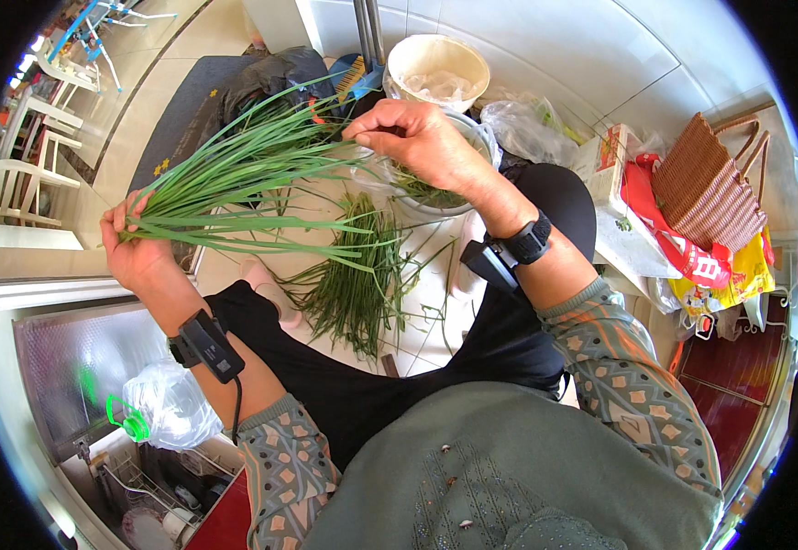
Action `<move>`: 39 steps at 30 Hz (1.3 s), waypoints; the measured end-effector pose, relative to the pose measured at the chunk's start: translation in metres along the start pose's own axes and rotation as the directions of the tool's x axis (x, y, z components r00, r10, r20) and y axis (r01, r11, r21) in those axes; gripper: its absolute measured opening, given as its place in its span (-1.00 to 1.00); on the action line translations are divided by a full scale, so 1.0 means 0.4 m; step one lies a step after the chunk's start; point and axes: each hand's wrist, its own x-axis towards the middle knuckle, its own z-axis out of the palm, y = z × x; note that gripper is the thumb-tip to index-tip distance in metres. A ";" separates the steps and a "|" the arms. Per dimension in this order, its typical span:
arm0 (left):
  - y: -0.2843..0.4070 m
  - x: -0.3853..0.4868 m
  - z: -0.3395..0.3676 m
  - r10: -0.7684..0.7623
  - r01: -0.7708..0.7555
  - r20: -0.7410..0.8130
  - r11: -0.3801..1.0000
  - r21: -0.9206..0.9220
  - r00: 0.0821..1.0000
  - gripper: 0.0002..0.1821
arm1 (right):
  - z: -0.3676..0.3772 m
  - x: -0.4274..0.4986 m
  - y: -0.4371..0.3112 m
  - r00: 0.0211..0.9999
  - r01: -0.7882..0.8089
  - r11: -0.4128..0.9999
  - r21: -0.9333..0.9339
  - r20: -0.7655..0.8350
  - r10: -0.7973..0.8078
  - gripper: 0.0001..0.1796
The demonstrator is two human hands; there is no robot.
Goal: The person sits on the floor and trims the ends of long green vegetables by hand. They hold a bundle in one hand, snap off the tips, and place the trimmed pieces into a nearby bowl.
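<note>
My left hand point(136, 237) grips a bunch of long green garlic chives point(254, 161) by the stem ends, the leaves fanning out to the right. My right hand point(430, 144) has its thumb and forefinger pinched together at the leaf tips of that bunch. Between my feet, a pile of darker chives point(364, 289) lies on the tiled floor, with loose leaves scattered beside it. Below my right wrist stands a grey bucket point(440, 206) with green scraps inside, partly hidden by my hand and forearm.
Beyond the bunch sits a black plastic bag point(289, 72) on a dark mat point(185, 103). A cream bucket point(438, 65) stands against the wall. To my right are a woven basket point(705, 185) and bags. A clear plastic bottle point(172, 405) is at left, above an open dish drawer point(158, 481).
</note>
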 end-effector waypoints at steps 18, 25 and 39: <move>-0.055 0.015 0.021 0.020 -0.020 -0.102 1.000 0.003 0.995 -0.79 | 0.031 0.030 0.011 0.946 -0.309 0.930 0.198 -0.041 0.323 -0.72; -0.040 0.016 0.005 -0.025 0.019 -0.085 0.998 -0.066 0.996 -0.80 | 0.034 0.028 0.015 0.956 -0.260 0.965 -0.031 -0.146 0.253 -0.71; -0.034 0.016 0.001 -0.050 0.050 0.008 0.997 -0.052 0.999 -0.81 | 0.013 0.018 0.030 0.953 -0.264 0.964 0.018 -0.149 0.263 -0.77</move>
